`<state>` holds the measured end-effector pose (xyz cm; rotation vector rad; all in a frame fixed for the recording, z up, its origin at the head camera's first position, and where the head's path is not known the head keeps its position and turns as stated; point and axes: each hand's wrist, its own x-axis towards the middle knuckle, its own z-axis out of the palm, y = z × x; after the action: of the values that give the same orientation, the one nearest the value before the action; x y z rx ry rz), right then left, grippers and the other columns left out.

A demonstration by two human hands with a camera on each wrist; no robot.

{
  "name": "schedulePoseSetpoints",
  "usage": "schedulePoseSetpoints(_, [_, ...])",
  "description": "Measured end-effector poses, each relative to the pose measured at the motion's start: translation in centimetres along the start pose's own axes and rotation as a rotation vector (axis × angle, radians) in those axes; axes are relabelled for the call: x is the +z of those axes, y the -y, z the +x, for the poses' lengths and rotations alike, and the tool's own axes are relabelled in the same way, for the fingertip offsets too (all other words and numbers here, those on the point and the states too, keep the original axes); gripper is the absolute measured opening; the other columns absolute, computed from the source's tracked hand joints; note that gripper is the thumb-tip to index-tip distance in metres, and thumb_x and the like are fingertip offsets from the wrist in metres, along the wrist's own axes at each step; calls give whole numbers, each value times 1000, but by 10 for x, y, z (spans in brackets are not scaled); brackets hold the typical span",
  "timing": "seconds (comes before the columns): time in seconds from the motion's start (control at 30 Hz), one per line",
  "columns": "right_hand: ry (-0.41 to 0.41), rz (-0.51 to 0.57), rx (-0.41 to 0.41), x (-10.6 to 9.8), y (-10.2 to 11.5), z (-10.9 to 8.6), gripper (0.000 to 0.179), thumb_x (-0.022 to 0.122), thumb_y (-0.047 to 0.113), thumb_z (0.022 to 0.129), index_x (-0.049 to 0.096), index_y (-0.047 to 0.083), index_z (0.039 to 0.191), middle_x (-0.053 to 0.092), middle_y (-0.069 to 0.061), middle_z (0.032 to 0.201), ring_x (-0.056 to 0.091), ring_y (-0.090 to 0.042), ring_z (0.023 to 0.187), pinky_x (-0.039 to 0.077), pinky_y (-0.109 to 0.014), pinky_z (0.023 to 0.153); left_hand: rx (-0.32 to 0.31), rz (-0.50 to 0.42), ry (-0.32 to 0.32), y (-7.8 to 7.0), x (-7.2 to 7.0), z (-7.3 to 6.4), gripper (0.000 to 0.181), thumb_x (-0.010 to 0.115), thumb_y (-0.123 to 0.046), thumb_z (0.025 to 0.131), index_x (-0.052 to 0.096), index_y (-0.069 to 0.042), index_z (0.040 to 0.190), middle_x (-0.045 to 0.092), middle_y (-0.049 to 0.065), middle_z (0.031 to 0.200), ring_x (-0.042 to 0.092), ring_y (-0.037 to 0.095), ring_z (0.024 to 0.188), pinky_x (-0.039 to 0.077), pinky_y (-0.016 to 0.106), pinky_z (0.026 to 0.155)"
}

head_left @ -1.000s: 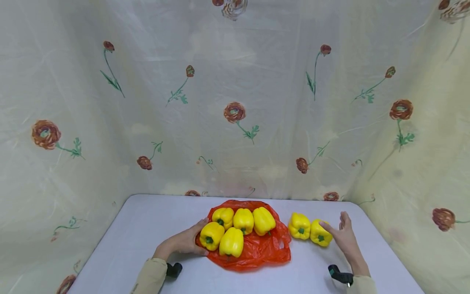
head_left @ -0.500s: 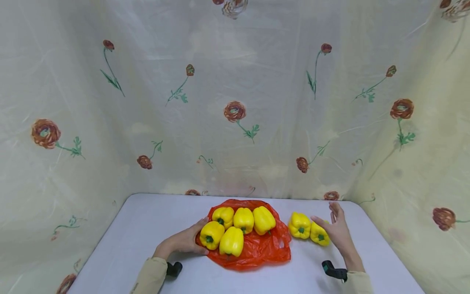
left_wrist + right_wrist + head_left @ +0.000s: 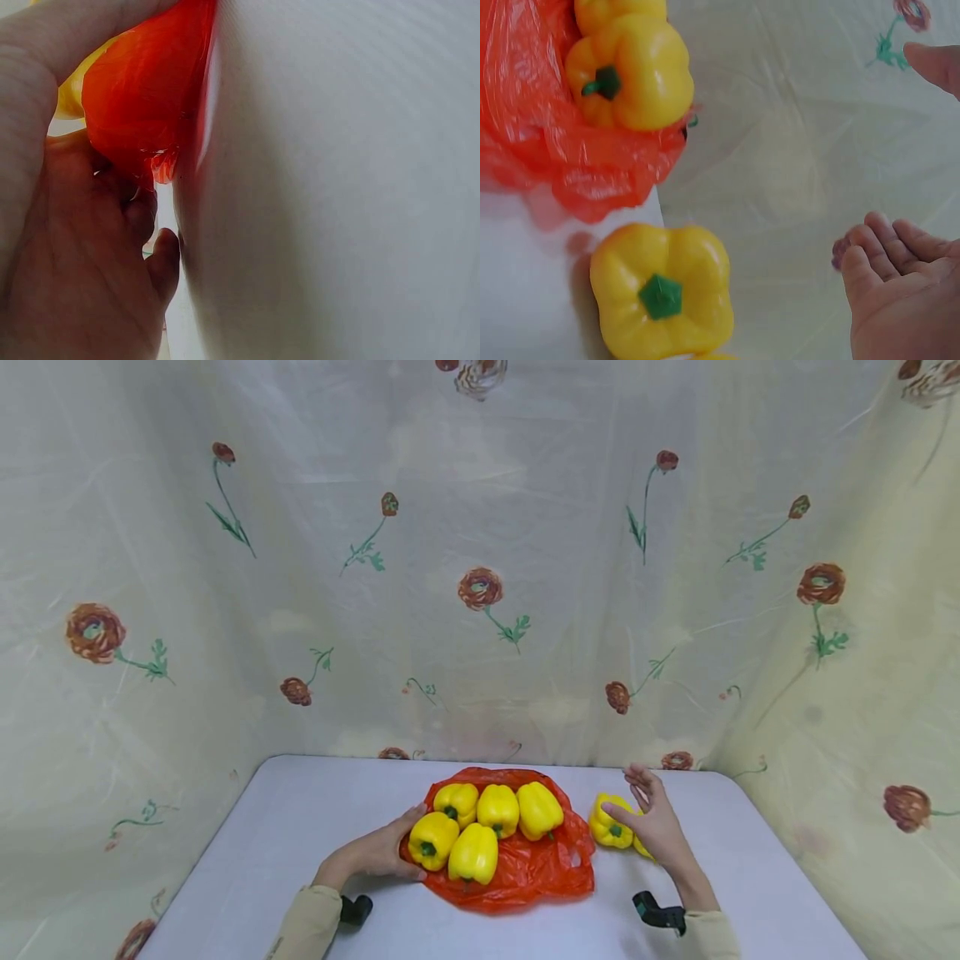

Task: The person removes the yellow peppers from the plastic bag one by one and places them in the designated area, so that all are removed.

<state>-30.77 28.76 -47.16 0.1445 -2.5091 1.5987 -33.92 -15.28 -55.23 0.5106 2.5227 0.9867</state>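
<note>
Several yellow bell peppers [image 3: 497, 810] sit on a spread red plastic bag [image 3: 536, 872] in the head view. My left hand [image 3: 382, 850] holds the bag's left edge, thumb at the near side and fingers behind; the left wrist view shows red plastic [image 3: 142, 82] between them. To the right of the bag, on the table, one yellow bell pepper [image 3: 609, 820] stands beside another, mostly hidden behind my right hand [image 3: 656, 825]. That hand is raised over them, thumb apart from the fingers, with nothing held. In the right wrist view, a pepper [image 3: 664, 292] shows its green stem.
A white table [image 3: 315, 797] carries everything, its far edge against a curtain [image 3: 555, 635] printed with flowers. Curtain also rises at the left and right. A black wrist camera [image 3: 658, 913] sits at my right wrist, another black camera [image 3: 356, 910] at my left.
My right hand has moved left, from beside the outer loose pepper to over the pair, covering most of the outer one. My left hand, the bag and the peppers have stayed put.
</note>
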Motion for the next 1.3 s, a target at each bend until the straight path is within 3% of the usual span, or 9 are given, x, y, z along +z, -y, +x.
schedulePoseSetpoints(0.33, [92, 17, -13, 34, 12, -3, 87, 77, 28, 83, 22, 8, 147, 34, -16, 149, 29, -35, 141, 26, -51, 116, -8, -6, -2, 0, 0, -1, 114, 81, -53, 70, 13, -24, 156, 15, 3, 163, 20, 33, 147, 19, 63, 115])
schedulePoseSetpoints(0.77, [196, 61, 63, 73, 25, -13, 84, 78, 26, 81, 27, 15, 146, 33, -11, 152, 27, -35, 144, 31, -52, 114, -6, -17, 2, 0, 0, -1, 114, 81, -53, 70, 13, -23, 156, 16, 5, 163, 19, 32, 148, 18, 63, 115])
schedulePoseSetpoints(1.0, [224, 74, 32, 93, 22, -17, 82, 81, 25, 79, 32, 12, 144, 37, -10, 150, 31, -32, 142, 27, -52, 116, 1, -18, 9, 0, 0, -1, 114, 81, -51, 71, 13, -21, 156, 15, 6, 163, 18, 32, 148, 18, 63, 115])
schedulePoseSetpoints(1.3, [256, 97, 3, 110, 28, -23, 81, 81, 18, 78, 34, 10, 143, 40, -9, 148, 33, -34, 141, 30, -54, 114, 1, -21, 1, -4, -1, -2, 113, 82, -49, 71, 13, -22, 156, 16, 7, 162, 20, 33, 147, 19, 64, 115])
